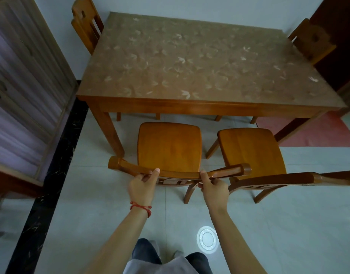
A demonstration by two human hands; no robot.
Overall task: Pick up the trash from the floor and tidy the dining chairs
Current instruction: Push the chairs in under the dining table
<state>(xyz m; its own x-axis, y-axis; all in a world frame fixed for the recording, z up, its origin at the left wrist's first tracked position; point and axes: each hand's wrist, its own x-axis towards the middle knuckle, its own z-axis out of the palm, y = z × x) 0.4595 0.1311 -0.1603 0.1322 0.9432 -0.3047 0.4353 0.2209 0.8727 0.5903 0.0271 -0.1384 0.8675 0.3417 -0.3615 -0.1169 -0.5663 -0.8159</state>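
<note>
The table (199, 62) is showing a brown top with pale leaf print, and the chairs (170, 143) are glowing orange-brown. A red string bracelet (141, 207) is circling the wrist, over a pale grey tiled floor (288, 224) edged by a black marbled strip (57, 175)

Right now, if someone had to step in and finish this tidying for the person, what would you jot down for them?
Left hand and right hand: both grip the top rail of the near-left chair.
That chair stands just outside the table, seat not yet under it.
The near-right chair is also pulled out and angled.
Two more chairs, far left and far right, sit at the table's ends.
No trash is visible on the floor.
Left: push both near chairs in and square them.
</note>
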